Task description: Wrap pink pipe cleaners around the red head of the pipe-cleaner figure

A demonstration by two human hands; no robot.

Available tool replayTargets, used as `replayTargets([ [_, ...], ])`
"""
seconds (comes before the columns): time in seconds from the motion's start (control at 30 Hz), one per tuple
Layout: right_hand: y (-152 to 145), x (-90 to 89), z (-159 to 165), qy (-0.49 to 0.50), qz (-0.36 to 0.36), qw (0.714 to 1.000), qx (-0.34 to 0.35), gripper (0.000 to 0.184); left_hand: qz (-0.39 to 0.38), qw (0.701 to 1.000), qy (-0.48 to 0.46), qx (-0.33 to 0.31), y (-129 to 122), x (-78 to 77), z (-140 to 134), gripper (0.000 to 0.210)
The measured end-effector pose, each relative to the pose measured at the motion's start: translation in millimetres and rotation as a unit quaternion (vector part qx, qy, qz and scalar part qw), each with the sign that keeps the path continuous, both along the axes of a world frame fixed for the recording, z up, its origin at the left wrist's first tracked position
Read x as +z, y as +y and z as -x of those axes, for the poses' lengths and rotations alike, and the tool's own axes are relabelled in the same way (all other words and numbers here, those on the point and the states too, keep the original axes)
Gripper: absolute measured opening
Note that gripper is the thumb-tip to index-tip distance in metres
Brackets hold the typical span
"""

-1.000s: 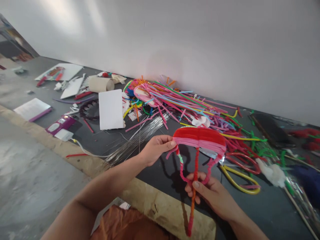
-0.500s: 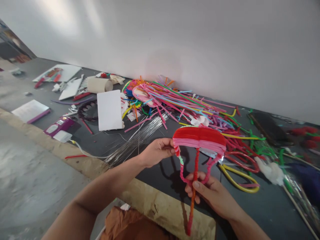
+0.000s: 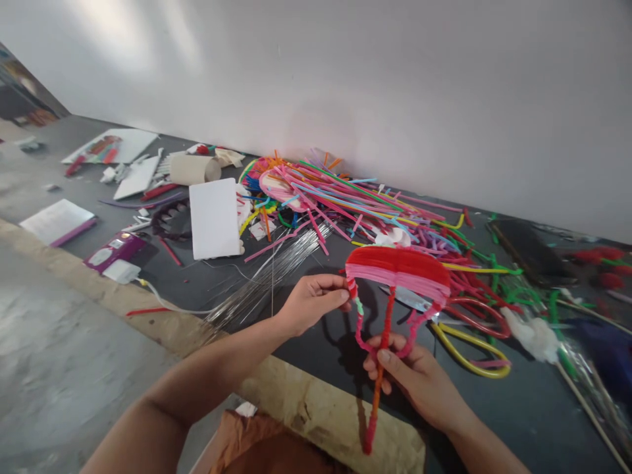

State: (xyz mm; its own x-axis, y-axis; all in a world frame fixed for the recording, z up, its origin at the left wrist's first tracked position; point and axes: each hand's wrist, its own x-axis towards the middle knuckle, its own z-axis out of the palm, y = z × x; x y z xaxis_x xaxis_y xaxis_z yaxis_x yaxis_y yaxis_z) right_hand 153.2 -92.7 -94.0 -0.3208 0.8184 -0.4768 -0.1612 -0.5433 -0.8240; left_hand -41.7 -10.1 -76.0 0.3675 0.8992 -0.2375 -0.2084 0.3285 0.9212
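Observation:
A mushroom-shaped pipe-cleaner craft [image 3: 397, 268] stands tilted above the dark table. Its curved top is banded red over pink, and a red-orange stem [image 3: 376, 392] runs down from the middle. Twisted pink side strands curve in toward that stem. My right hand [image 3: 419, 382] is closed round the stem where the strands meet it, thumb in front. At the left end of the top, my left hand [image 3: 312, 304] pinches the red and pink side strand between thumb and fingers. The fingertips are partly hidden there.
Loose pipe cleaners [image 3: 336, 187] lie heaped along the wall. Thin metal wires [image 3: 276, 273] are spread left of the hands. Around them are a white card [image 3: 214, 219], a purple device [image 3: 116, 250] with a cable, a phone [image 3: 526, 250] and a yellow loop [image 3: 469, 355].
The craft has tipped slightly, its stem's lower end shifting left and up. My left thumb now lies straighter along the craft's left edge. My right hand keeps its grip.

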Motion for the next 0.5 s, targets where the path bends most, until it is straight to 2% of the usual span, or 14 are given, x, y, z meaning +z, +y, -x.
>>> replayTargets([
  [0.17,-0.3,6.0,6.2,-0.055,-0.044,0.997,0.011,0.043,-0.021,0.998,0.048,0.020,-0.4,2.1,-0.7,0.027],
  [0.33,-9.0,13.7,12.9,-0.095,-0.073,0.991,0.053,0.041,0.034,0.997,0.056,0.051,1.6,2.8,-1.9,0.028],
  [0.5,-13.2,15.6,14.7,-0.112,-0.088,0.987,0.073,0.039,0.090,0.996,0.015,0.021,1.7,5.3,-0.7,0.025],
])
